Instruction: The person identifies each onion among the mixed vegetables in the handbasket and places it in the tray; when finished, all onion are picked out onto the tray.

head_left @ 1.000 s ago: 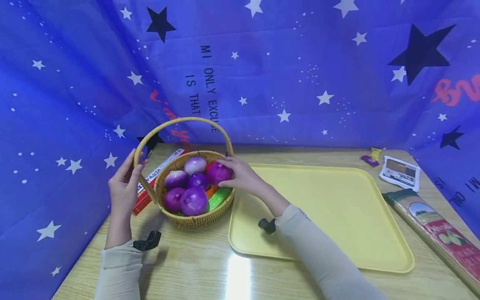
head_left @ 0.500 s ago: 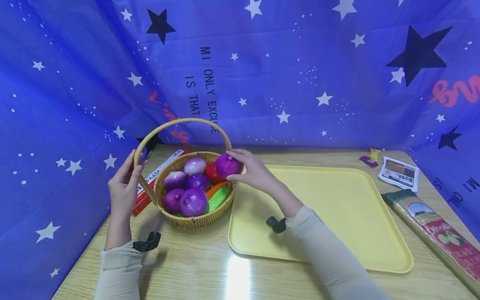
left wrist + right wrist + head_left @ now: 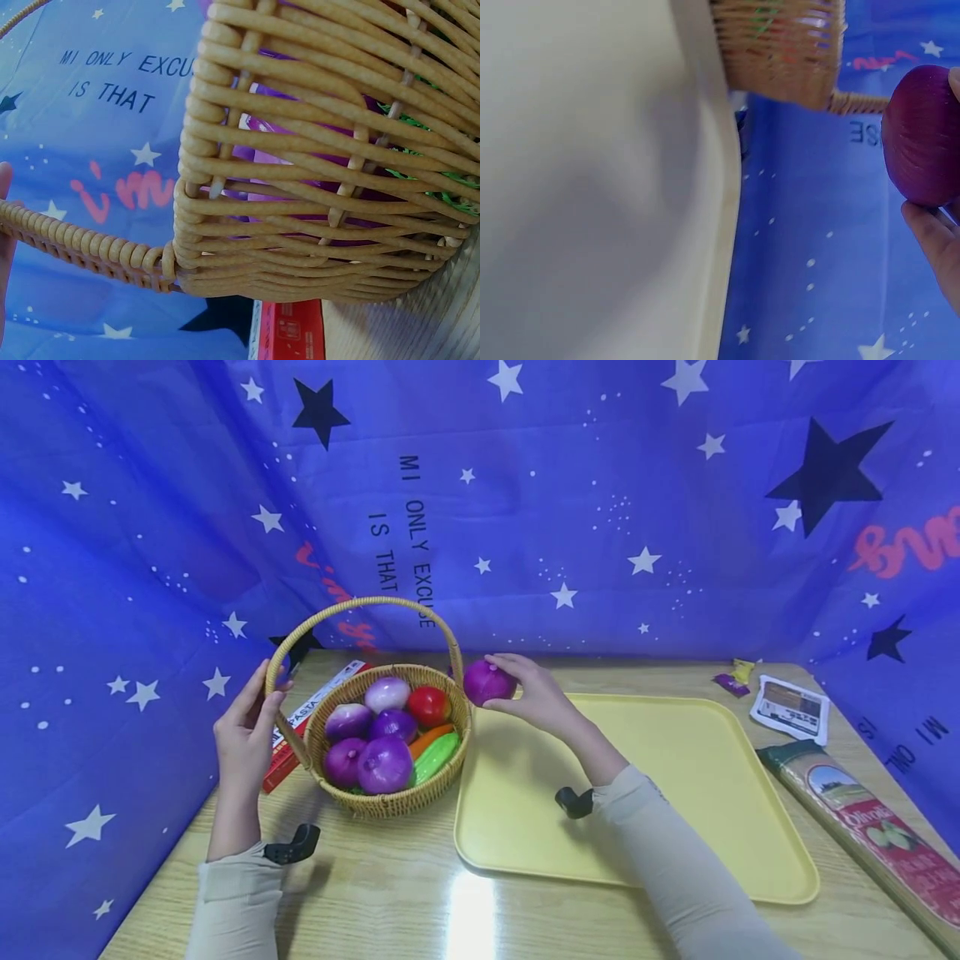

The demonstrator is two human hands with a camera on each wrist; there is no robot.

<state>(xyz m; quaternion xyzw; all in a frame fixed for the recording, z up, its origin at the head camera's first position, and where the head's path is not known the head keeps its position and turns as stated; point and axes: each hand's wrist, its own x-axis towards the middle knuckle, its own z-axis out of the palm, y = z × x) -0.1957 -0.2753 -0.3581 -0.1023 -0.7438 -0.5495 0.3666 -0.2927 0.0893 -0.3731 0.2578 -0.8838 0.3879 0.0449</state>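
While the head view looks down on the wooden table [image 3: 390, 893], the right hand [image 3: 534, 695] grips a purple onion [image 3: 486, 682] in curled fingers, held in the air just beside the right rim of the wicker basket [image 3: 390, 797] and above the far left corner of the yellow tray [image 3: 675, 777]. The left hand [image 3: 243, 735] grasps the basket's arched handle [image 3: 360, 603] at its left foot, thumb and fingers wrapped round it. Inside the basket lie more purple onions [image 3: 384, 763], a red tomato [image 3: 429, 706], an orange carrot [image 3: 429, 739] and a green cucumber [image 3: 438, 757]. A red pasta box [image 3: 300, 727] lies just behind the basket on its left, partly hidden by it. At the table's right edge lies a long spaghetti packet [image 3: 870, 831], with a small white pouch [image 3: 791, 708] beyond it. From the left wrist view, the woven basket wall [image 3: 322, 187] fills the frame, purple shapes showing through its gaps; the wrapped handle [image 3: 82, 251] runs off to the left, where a fingertip touches it, and the red box [image 3: 289, 330] shows below. From the right wrist view, the onion [image 3: 921, 135] sits at the right edge with fingers [image 3: 934, 240] curled beneath it, clear of the tray [image 3: 577, 180], whose pale surface takes up the left half; the basket [image 3: 780, 49] stands at the top, just beyond the tray's rim.
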